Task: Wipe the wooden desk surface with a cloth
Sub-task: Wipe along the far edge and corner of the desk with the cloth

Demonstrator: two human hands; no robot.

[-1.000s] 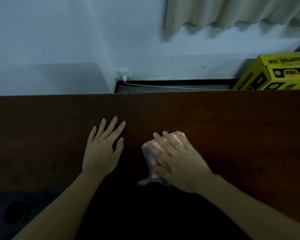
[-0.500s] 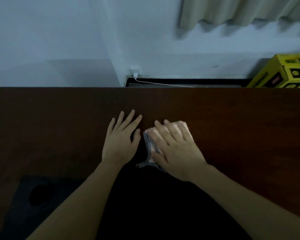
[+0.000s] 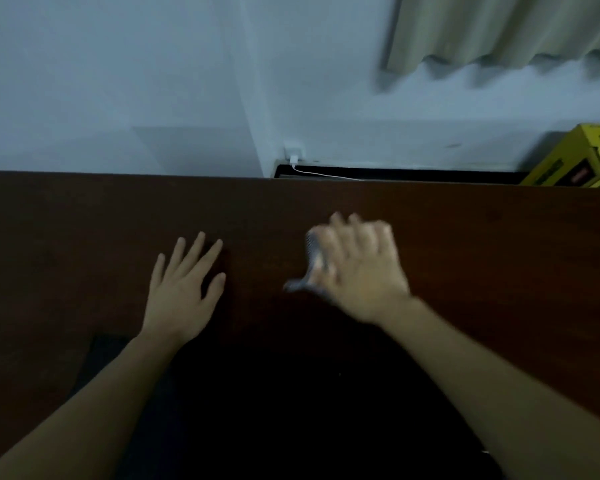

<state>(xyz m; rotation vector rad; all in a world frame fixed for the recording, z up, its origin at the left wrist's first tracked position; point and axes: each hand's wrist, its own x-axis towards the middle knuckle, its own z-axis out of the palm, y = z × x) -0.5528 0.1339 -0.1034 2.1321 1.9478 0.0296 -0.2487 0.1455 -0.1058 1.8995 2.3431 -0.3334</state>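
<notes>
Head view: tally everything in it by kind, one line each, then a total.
Hands: 2, left hand flat on the desk, right hand over the cloth
Desks: 1
Cloths: 1
Yellow boxes: 1
Curtains: 1
White chargers with cable: 1
Total: 7

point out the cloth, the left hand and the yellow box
cloth (image 3: 297,284): head view, on the grey corner sticking out beside the right hand
left hand (image 3: 179,292): head view, on the back of the hand, flat on the desk
yellow box (image 3: 584,162): head view, on its yellow side
</notes>
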